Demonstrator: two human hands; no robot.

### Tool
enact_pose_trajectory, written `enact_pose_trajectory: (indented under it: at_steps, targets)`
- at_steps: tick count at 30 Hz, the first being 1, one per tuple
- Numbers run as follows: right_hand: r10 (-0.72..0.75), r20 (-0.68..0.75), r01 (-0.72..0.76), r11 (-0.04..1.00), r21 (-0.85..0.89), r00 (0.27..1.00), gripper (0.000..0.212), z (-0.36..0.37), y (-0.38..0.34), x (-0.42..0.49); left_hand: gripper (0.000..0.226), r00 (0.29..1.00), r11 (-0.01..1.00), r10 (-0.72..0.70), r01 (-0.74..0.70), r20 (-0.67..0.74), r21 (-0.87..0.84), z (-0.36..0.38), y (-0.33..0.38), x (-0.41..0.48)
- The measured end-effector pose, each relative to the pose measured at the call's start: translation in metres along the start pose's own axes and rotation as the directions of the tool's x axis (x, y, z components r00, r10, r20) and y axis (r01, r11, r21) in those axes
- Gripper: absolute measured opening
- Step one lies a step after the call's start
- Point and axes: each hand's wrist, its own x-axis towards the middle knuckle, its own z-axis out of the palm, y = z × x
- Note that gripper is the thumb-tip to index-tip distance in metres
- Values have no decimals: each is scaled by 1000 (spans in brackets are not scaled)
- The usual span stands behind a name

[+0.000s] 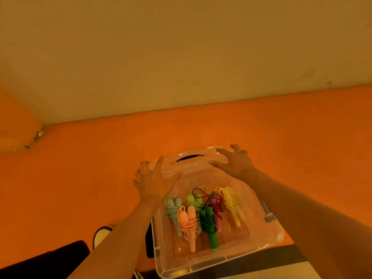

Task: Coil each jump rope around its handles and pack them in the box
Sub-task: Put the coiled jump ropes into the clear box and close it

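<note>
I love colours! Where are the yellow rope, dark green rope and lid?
yellow rope (pixel 229 198): head view, coiled cord.
dark green rope (pixel 209 222): head view, wrapped handles.
lid (pixel 191 166): head view, clear top below slot.

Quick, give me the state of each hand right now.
Left hand: grips the left end of the clear lid, fingers curled round its edge.
Right hand: holds the lid's right end, fingers spread and bent over its edge.
</note>
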Motion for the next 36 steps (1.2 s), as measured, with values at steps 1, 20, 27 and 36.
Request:
enact_pose_trajectory:
  at_steps: [1, 20, 27, 36]
  targets:
    - [2, 18, -2, 1000, -15, 1000, 77, 6, 4, 8, 90, 1000, 1000, 0, 0, 20, -4, 6, -5, 3]
    - [-164, -232, 166, 986, -10, 959, 50, 31, 28, 20, 59, 986, 987, 160, -160, -52, 15, 31, -17, 3]
    - [-165, -300, 187, 981, 47, 940, 48, 27, 36, -11, 66, 972, 989, 138, -146, -191, -30, 26, -7, -30]
    - [-146, -431, 210, 972, 104, 890, 42, 40, 63, -113, 45, 955, 962, 188, -226, -229, -151, 19, 0, -128]
